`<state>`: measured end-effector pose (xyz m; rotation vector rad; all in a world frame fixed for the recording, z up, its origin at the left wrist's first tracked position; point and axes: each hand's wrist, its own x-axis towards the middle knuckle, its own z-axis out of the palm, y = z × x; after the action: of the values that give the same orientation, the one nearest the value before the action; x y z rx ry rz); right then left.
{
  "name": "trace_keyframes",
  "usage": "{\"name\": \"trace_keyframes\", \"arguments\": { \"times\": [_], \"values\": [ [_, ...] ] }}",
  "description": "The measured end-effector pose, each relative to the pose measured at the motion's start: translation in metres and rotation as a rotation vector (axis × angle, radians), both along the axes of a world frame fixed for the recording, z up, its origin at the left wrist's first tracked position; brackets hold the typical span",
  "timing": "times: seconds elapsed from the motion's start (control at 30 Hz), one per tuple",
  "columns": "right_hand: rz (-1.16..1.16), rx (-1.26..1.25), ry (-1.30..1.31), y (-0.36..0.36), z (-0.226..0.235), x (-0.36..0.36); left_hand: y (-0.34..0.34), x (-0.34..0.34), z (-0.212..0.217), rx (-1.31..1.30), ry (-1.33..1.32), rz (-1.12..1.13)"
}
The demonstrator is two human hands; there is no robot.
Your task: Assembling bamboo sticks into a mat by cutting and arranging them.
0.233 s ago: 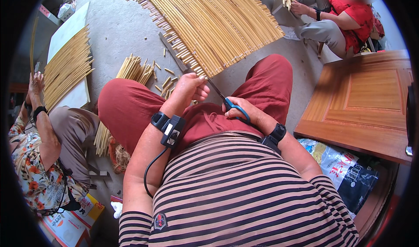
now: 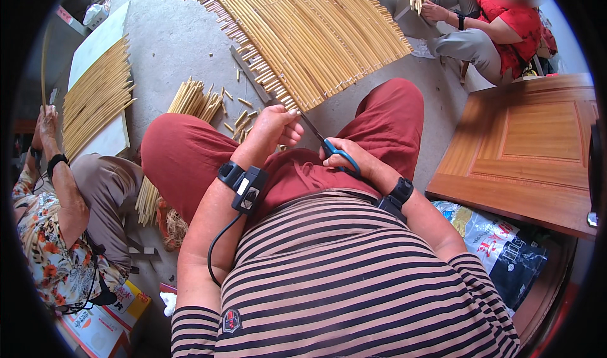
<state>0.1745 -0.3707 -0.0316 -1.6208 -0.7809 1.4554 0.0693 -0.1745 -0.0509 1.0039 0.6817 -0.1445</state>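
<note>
A large mat of thin, straw-yellow sticks (image 2: 303, 35) bound in rows spreads on the floor before me. My right hand (image 2: 354, 155) grips a pair of scissors (image 2: 340, 157) by the blue handles. Their dark blades point up and left to the mat's near corner. My left hand (image 2: 278, 127) is at that corner, thumb and fingertips pinched together by the stick ends and blade tips. What it pinches is too small to make out. Beneath the mat's left edge shows a dark flat bar (image 2: 250, 74).
Cut stick pieces (image 2: 241, 119) and a stick bundle (image 2: 193, 100) lie by my left knee. A person (image 2: 69, 206) at left holds a long stick beside another stick mat (image 2: 98, 95). A person in red (image 2: 502, 29) works at far right. A wooden door panel (image 2: 518, 149) stands right.
The scissors and my right hand have shifted very slightly left. At left, the other person's hands and upright stick have moved a little left. My left hand stays at the mat's corner.
</note>
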Motion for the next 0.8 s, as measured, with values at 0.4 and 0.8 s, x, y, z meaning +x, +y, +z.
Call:
{"name": "trace_keyframes", "arguments": {
  "times": [0.4,0.8],
  "values": [
    [0.003,0.081,-0.199,-0.004,-0.011,-0.004,-0.002,0.001,0.0,-0.007,-0.002,-0.004],
    [0.003,0.089,-0.338,-0.012,-0.005,-0.008,-0.006,-0.002,0.0,-0.017,-0.026,0.004]
  ]
}}
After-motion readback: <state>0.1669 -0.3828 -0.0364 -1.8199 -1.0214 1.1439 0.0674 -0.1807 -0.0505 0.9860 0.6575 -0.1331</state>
